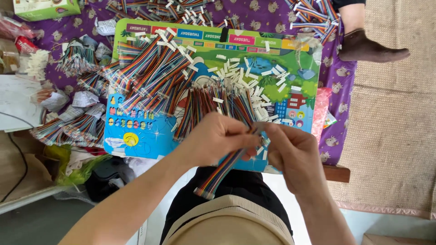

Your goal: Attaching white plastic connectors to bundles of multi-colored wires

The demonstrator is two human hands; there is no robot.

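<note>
My left hand (218, 136) pinches a flat rainbow ribbon cable (220, 172) near its upper end; the cable hangs down over my lap to a small connector end. My right hand (293, 152) meets it at the cable's tip, fingers closed on that tip and what looks like a small white connector housing. Both hands hover over the near edge of a colourful children's board (136, 136). Several loose rainbow cables (154, 77) lie piled on the board's left half. Many small white connector housings (245, 75) are scattered across its middle and right.
Bagged bundles of cables (77, 122) lie left of the board on a purple patterned cloth (338, 86). More cables (313, 13) sit at the top right beside another person's foot (370, 47). A green box (45, 8) is top left. A woven mat (395, 127) is at right.
</note>
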